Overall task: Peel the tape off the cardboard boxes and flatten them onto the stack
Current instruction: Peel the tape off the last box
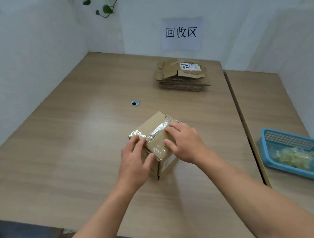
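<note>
Cardboard, brown and still taped shut, makes up the small box [154, 135] standing near the middle of the wooden worktop [71, 151], turned so one corner points toward the person. Shiny clear tape [158, 130] runs across its top and down the near side, wrinkled and catching the light.

Both bare hands are on the box. The left hand [135, 160] wraps the near left corner, its fingers curled at the tape edge and the thumb pressed against the side; whether its grip has actually pinched the tape or only rests on it is hard to tell from this angle. The right hand [186, 143] lies flat and spread on the top panel, fingertips touching the tape strip, holding nothing.

Well apart, toward the far wall, a stack of flattened boxes [182, 76] lies on the worktop, the top piece bearing a white label. Above it a paper sign [181, 32] with three printed characters is fixed to the wall. On the adjoining surface to the right sits a blue plastic basket [276, 165] holding a crumpled, pale, see-through wad. A small round cable hole [135, 103] is set in the worktop beyond the box.
</note>
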